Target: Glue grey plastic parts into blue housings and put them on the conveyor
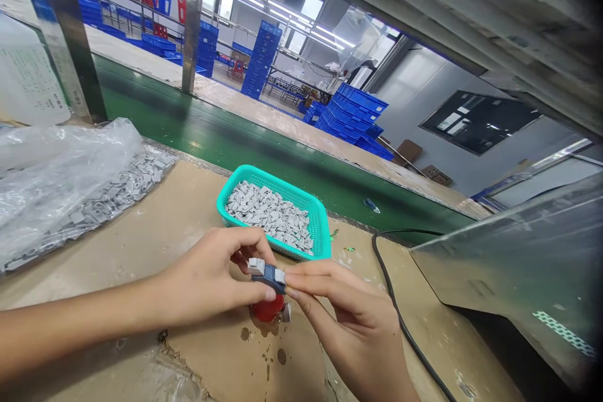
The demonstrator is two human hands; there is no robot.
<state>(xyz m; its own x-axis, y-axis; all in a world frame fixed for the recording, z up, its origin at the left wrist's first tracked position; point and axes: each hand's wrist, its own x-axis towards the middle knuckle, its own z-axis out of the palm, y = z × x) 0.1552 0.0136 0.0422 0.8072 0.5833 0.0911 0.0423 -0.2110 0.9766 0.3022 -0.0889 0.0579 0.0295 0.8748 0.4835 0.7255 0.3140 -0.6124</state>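
Between my hands is a small dark blue plastic part (268,272) with light grey pieces on its two ends. My left hand (211,282) grips its left side between thumb and fingers. At its right end, my right hand (342,308) pinches a small light grey piece (279,276) against it. Just below sits a round red object (267,309), partly hidden by the held part. Another grey piece (287,312) lies by the red object's right side. Behind my hands, a turquoise basket (325,226) holds many loose grey plastic pieces (271,210).
Wet spots mark the brown tabletop (230,352). A clear plastic bag (70,169) with more grey pieces lies at left. A black cable (396,301) curves along the right, beside a clear panel (518,257). Beyond runs a green conveyor belt (207,132) carrying a small part (372,205).
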